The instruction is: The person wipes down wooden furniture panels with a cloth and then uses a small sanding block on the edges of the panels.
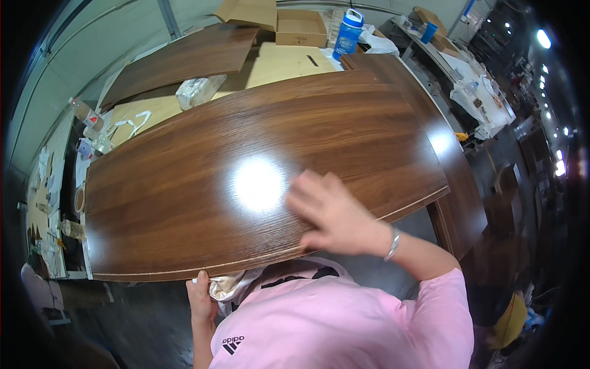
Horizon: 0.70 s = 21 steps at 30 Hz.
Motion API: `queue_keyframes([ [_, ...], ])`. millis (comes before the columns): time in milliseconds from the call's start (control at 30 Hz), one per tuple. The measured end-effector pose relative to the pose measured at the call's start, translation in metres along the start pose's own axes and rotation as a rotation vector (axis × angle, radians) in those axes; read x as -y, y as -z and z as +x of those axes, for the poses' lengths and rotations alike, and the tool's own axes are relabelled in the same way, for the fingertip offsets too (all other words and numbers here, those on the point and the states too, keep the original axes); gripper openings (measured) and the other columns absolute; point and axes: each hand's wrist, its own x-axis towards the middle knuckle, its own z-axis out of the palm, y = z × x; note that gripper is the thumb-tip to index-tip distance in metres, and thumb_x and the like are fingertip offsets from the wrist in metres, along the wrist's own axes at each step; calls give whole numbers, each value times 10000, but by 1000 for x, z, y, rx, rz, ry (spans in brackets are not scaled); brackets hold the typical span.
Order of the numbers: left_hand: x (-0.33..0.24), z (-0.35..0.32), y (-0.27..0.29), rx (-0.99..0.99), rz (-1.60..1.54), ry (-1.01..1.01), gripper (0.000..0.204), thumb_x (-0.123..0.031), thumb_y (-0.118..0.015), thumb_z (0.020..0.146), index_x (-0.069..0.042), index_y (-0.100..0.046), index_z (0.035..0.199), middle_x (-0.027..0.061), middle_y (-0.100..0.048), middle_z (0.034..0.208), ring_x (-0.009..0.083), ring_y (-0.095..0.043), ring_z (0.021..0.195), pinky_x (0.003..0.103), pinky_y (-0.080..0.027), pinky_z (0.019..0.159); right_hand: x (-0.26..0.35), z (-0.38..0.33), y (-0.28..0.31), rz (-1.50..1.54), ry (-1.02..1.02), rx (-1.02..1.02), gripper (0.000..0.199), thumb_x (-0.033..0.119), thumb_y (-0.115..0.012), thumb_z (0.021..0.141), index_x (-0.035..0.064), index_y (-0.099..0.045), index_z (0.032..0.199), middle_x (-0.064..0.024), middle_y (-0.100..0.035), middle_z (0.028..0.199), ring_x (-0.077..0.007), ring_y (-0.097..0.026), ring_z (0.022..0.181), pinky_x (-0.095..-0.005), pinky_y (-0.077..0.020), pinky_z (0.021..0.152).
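A large dark walnut-veneer panel (246, 178) lies flat across the workbench, glossy enough to throw back a bright glare spot near its middle. The right hand (329, 212) rests palm down on the panel's near right part, fingers spread open and flat, gripping nothing; a silver bracelet (392, 244) circles its wrist just off the panel's near edge. The left hand (201, 301) sits below the panel's near edge, left of centre, closed around a crumpled white cloth (228, 286) that bunches up against the underside of that edge. The person's pink shirt (332, 320) fills the space below the panel.

Beyond the panel's far edge lie a second brown panel (184, 61), a wrapped white bundle (200, 91) on pale board, open cardboard boxes (298, 27) and a blue bottle (348, 34) with a white cap. A third dark panel (458, 184) runs along the main panel's right side, partly beneath it. Small clutter lies to the panel's left, too small to tell.
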Motion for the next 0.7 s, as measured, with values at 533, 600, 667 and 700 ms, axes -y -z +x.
queue_keyframes([
  [533, -11, -9, -22, -57, -87, -50, 348, -178, -554, 1000, 41, -530, 1269, 135, -647, 1181, 211, -663, 1023, 366, -534, 903, -362, -67, 72, 648, -975, -789, 251, 203, -731, 830, -36, -676, 778, -2, -612, 736, -107, -511, 650, -310, -392, 590],
  [600, -10, -10, -25, -96, -126, -47, 327, -163, -549, 998, 49, -546, 1248, 136, -656, 1171, 213, -668, 1022, 368, -535, 907, -367, -53, 68, 717, -955, -852, 270, 187, -720, 843, -68, -669, 769, -24, -632, 763, -119, -549, 682, -327, -434, 616],
  [667, -15, -10, -38, -144, -202, -19, 284, -134, -545, 989, 61, -588, 1190, 140, -679, 1133, 226, -679, 1009, 375, -540, 912, -378, -51, 64, 759, -947, -785, 330, 194, -705, 853, -133, -693, 892, -119, -703, 878, -183, -648, 800, -339, -506, 711],
  [700, -10, -10, -39, -167, -256, -7, 280, -137, -543, 990, 57, -587, 1187, 141, -677, 1132, 232, -683, 997, 380, -544, 907, -380, -47, 65, 682, -983, -723, 364, 203, -697, 857, -153, -686, 930, -143, -706, 907, -198, -661, 825, -341, -515, 727],
])
